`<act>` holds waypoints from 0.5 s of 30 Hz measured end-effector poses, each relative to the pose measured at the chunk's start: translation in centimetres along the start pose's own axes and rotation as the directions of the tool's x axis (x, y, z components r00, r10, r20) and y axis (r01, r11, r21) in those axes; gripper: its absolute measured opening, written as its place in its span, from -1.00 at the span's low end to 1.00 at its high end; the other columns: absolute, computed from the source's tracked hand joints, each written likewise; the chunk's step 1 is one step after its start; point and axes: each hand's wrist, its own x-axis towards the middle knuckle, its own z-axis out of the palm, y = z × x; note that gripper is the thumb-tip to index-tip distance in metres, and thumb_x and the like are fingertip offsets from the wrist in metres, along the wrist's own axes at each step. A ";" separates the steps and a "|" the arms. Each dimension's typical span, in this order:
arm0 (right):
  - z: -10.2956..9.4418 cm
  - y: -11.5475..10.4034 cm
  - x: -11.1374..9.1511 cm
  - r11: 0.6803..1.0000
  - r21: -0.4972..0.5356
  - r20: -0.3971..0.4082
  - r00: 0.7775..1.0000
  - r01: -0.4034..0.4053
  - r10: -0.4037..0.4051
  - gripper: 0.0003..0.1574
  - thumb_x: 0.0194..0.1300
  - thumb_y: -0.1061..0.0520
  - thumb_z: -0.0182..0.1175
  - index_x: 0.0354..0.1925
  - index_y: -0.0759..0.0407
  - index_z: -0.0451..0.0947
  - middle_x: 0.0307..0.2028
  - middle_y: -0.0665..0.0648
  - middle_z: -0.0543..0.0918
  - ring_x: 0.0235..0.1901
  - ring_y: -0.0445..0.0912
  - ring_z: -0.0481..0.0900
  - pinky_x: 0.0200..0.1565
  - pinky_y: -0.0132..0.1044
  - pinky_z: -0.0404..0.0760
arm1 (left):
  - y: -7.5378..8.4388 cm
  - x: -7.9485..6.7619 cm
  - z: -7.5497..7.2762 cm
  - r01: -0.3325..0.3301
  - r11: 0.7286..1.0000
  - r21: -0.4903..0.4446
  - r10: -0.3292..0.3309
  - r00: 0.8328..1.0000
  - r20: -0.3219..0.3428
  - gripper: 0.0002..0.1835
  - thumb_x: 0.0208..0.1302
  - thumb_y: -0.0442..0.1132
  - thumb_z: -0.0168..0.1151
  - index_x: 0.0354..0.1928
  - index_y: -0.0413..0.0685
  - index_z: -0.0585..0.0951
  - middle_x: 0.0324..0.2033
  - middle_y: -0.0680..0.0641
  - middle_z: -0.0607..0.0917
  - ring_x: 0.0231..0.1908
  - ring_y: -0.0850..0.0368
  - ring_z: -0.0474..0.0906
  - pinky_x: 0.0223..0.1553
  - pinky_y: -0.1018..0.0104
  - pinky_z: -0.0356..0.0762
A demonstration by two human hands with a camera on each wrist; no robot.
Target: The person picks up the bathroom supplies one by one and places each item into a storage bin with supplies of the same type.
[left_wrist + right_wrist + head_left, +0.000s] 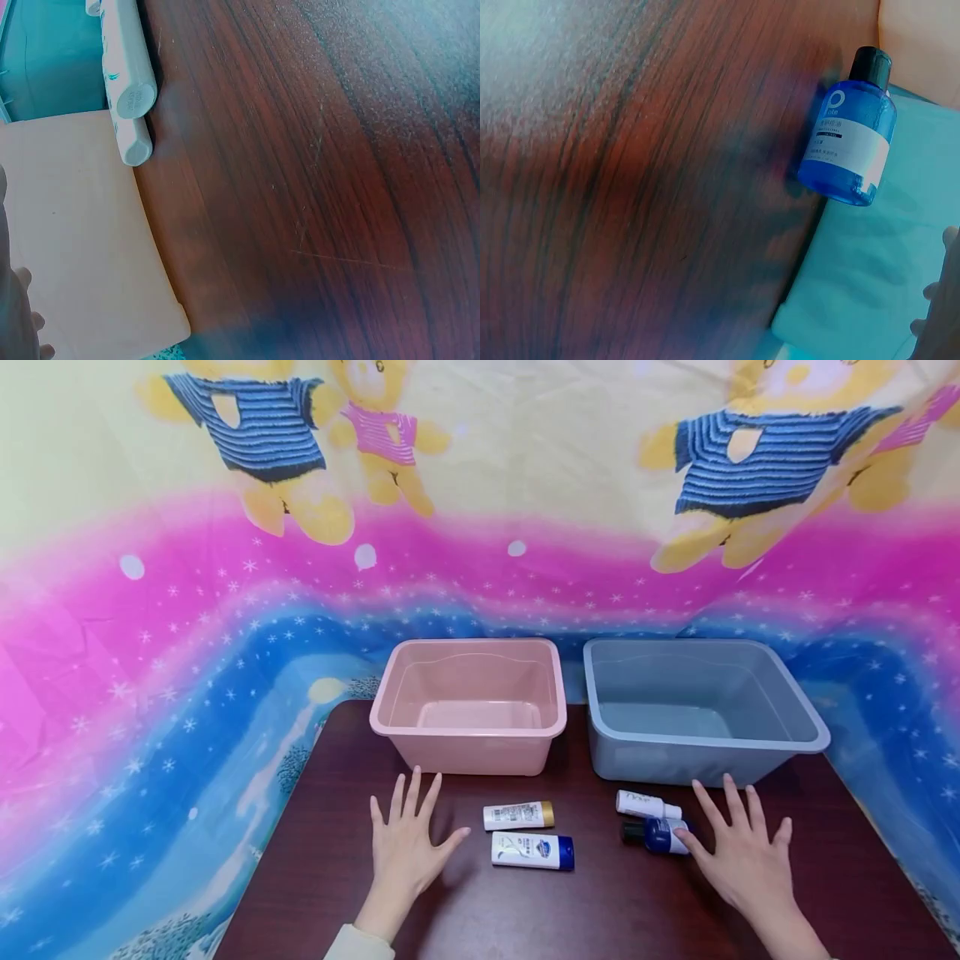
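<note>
My left hand (405, 853) is spread over the left side of the table, fingers straight, holding nothing. To its right lie a white tube with a gold cap (516, 815) and a white bottle with a blue cap (528, 851). On the right, my right hand (746, 864) also has its fingers spread and grips nothing. Its thumb overlaps the end of a small blue bottle with a black cap (658, 836); whether they touch I cannot tell. That bottle (847, 139) lies on its side in the right wrist view. Behind it lies a small white bottle (647, 804).
A pink basin (468, 752) stands at the table's back left, beyond the left hand. Beside it a larger grey-blue basin (675, 760) stands at the back right. The dark wooden table (592, 914) meets a hanging bear-patterned cloth (517, 585) behind.
</note>
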 end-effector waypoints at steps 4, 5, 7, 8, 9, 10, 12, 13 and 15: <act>-0.1 -0.3 -0.1 1.000 0.003 -0.006 1.000 0.015 -0.015 0.11 0.30 -0.45 0.10 0.59 -0.20 -0.16 0.54 0.34 -0.19 0.49 0.28 -0.46 0.17 0.54 -0.53 | -0.2 0.0 -0.1 0.006 1.000 0.014 -0.006 1.000 0.004 0.03 0.09 0.57 0.04 0.56 0.36 0.09 0.56 0.00 -0.04 0.52 -0.06 -0.17 0.37 -0.36 -0.33; -0.1 -0.4 -0.1 1.000 0.001 -0.006 1.000 0.018 -0.018 0.12 0.30 -0.45 0.11 0.59 -0.20 -0.16 0.54 0.34 -0.19 0.49 0.28 -0.46 0.18 0.54 -0.53 | -0.3 0.0 -0.1 0.007 1.000 0.018 -0.008 1.000 0.007 0.02 0.09 0.59 0.01 0.56 0.36 0.08 0.56 0.00 -0.04 0.52 -0.06 -0.17 0.37 -0.36 -0.33; -0.1 -0.5 -0.1 1.000 -0.003 -0.009 1.000 0.022 -0.022 0.12 0.30 -0.43 0.12 0.59 -0.19 -0.15 0.54 0.34 -0.19 0.49 0.28 -0.46 0.18 0.53 -0.52 | -0.5 0.0 -0.2 0.010 1.000 0.022 -0.010 1.000 0.010 0.02 0.10 0.60 -0.04 0.56 0.36 0.07 0.56 0.00 -0.06 0.52 -0.05 -0.19 0.37 -0.35 -0.34; -0.1 -0.6 -0.1 1.000 -0.006 -0.009 1.000 0.024 -0.024 0.12 0.30 -0.43 0.12 0.59 -0.19 -0.16 0.54 0.34 -0.19 0.49 0.27 -0.46 0.19 0.53 -0.53 | -0.6 0.0 -0.2 0.011 1.000 0.021 -0.011 1.000 0.010 0.02 0.11 0.60 -0.05 0.56 0.36 0.07 0.56 0.00 -0.06 0.52 -0.05 -0.19 0.37 -0.35 -0.34; -0.1 -0.7 -0.1 1.000 -0.006 -0.011 1.000 0.027 -0.027 0.11 0.30 -0.43 0.12 0.59 -0.19 -0.15 0.54 0.33 -0.19 0.49 0.26 -0.46 0.19 0.53 -0.52 | -0.7 0.0 -0.2 0.013 1.000 0.019 -0.013 1.000 0.011 0.02 0.11 0.61 -0.07 0.56 0.36 0.06 0.56 0.01 -0.07 0.53 -0.05 -0.20 0.38 -0.35 -0.35; -0.1 -0.8 -0.2 0.999 -0.006 -0.015 0.999 0.031 -0.031 0.11 0.29 -0.42 0.13 0.59 -0.19 -0.14 0.54 0.33 -0.19 0.50 0.25 -0.46 0.20 0.53 -0.51 | -0.8 0.0 -0.3 0.014 1.000 0.018 -0.014 1.000 0.011 0.02 0.11 0.61 -0.07 0.56 0.36 0.06 0.56 0.01 -0.07 0.53 -0.05 -0.20 0.38 -0.34 -0.35; -0.1 -0.9 -0.3 0.999 -0.007 -0.021 0.999 0.038 -0.038 0.11 0.29 -0.42 0.14 0.59 -0.20 -0.13 0.55 0.31 -0.19 0.50 0.23 -0.46 0.20 0.53 -0.49 | -0.9 -0.1 -0.3 0.014 1.000 0.015 -0.014 1.000 0.007 0.02 0.12 0.61 -0.08 0.57 0.36 0.05 0.56 0.01 -0.08 0.52 -0.05 -0.20 0.38 -0.34 -0.35; -0.1 -1.0 -0.3 0.999 -0.007 -0.024 0.999 0.042 -0.042 0.11 0.29 -0.42 0.14 0.59 -0.20 -0.13 0.55 0.30 -0.19 0.50 0.23 -0.46 0.20 0.53 -0.49 | -1.1 -0.1 -0.4 0.014 1.000 0.014 -0.014 1.000 0.004 0.01 0.12 0.60 -0.08 0.57 0.36 0.05 0.56 0.01 -0.08 0.52 -0.05 -0.19 0.38 -0.34 -0.35; 0.0 -1.0 -0.4 0.999 -0.010 -0.032 0.998 0.049 -0.049 0.12 0.28 -0.41 0.16 0.59 -0.20 -0.13 0.55 0.30 -0.18 0.50 0.22 -0.45 0.20 0.54 -0.46 | -1.3 -0.1 -0.5 0.013 1.000 0.011 -0.013 1.000 -0.006 0.01 0.12 0.59 -0.06 0.57 0.37 0.05 0.56 0.01 -0.06 0.52 -0.05 -0.17 0.38 -0.34 -0.34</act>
